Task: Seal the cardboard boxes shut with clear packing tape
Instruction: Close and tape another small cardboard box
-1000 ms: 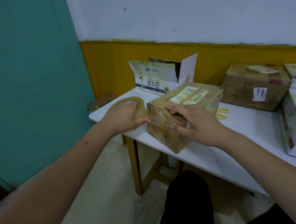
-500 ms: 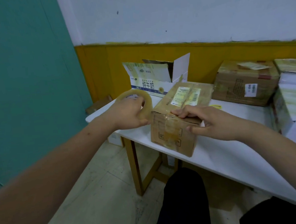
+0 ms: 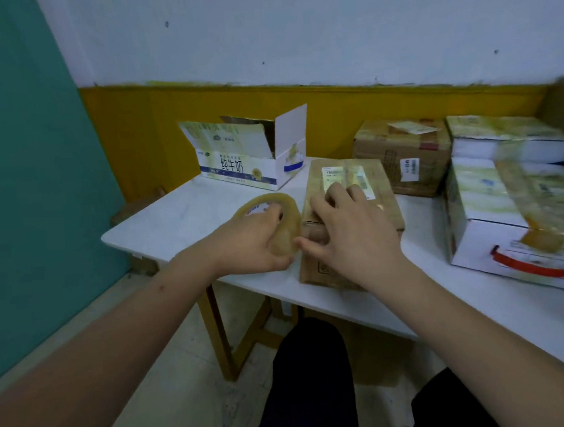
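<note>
The brown box [image 3: 350, 222] at centre frame is matt corrugated cardboard, its top partly glazed with shiny clear tape over a white paper label [image 3: 344, 178]. The tape roll [image 3: 274, 220] just left of it is translucent yellowish plastic with a soft sheen. The table [image 3: 182, 219] has a smooth, white, faintly glossy top on wooden legs [image 3: 220, 332]. The open carton [image 3: 247, 156] at upper centre is printed card, white and smooth. The white cartons [image 3: 504, 206] at right wear wrinkled glossy tape; one has a red plastic handle [image 3: 538, 265]. The wall behind is matt paint, white above ochre.
</note>
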Demonstrator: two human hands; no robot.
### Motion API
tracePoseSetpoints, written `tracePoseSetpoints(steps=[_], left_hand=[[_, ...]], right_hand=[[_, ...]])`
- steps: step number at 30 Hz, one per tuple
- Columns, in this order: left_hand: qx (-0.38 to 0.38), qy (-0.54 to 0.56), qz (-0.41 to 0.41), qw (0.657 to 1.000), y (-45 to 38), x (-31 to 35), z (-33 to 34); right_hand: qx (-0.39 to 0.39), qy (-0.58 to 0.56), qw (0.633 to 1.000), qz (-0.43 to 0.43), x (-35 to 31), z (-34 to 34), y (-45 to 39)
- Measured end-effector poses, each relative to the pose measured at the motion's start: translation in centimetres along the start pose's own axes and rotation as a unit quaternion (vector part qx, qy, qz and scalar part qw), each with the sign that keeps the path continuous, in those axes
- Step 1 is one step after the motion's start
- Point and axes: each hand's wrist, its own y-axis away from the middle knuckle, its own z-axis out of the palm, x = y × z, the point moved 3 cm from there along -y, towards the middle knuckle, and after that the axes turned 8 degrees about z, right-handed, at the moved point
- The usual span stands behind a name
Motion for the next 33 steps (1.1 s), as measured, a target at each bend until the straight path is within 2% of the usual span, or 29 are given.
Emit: tracePoseSetpoints(steps=[3,13,16,19,22,27,28,31,33], left_hand=[[0.005,0.024,-0.003,1.000,0.5,-0.1,0.2],[0.128,0.020,-0.113,0.985,1.7,0.8,2.0],[0.177,-0.054,-0.132,0.974,3.2,1.9,2.1],[0.183,-0.120,-0.176,0.960,3.4,2.2,1.9],[0.180,-0.120,-0.214,0.953,2.3,1.9,1.7],[0.241,-0.039,-0.282,0.928,0.1,1.2,3.1],[0.256,-0.019,-0.291,0.922,-0.3,1.0,3.4],[0.300,0.001,-0.285,0.910,-1.2,0.4,3.7],[0.317,-0.001,-0.277,0.907,-1.7,0.2,3.6]], right_hand=[[0.064,-0.029,0.997,-0.039,-0.1,0.3,0.0],[0.144,-0.076,0.976,-0.145,-0.7,0.1,1.2],[0.124,-0.121,0.964,-0.201,0.2,0.7,0.7],[0.059,-0.162,0.963,-0.208,0.5,2.1,-1.2],[0.024,-0.192,0.964,-0.183,0.8,3.6,-2.7],[-0.039,-0.290,0.948,-0.128,3.0,6.1,-4.7],[-0.031,-0.322,0.940,-0.108,3.9,6.5,-5.1],[0.059,-0.346,0.935,0.041,8.7,8.1,-6.8],[0.045,-0.265,0.947,0.173,13.2,11.0,-8.2]])
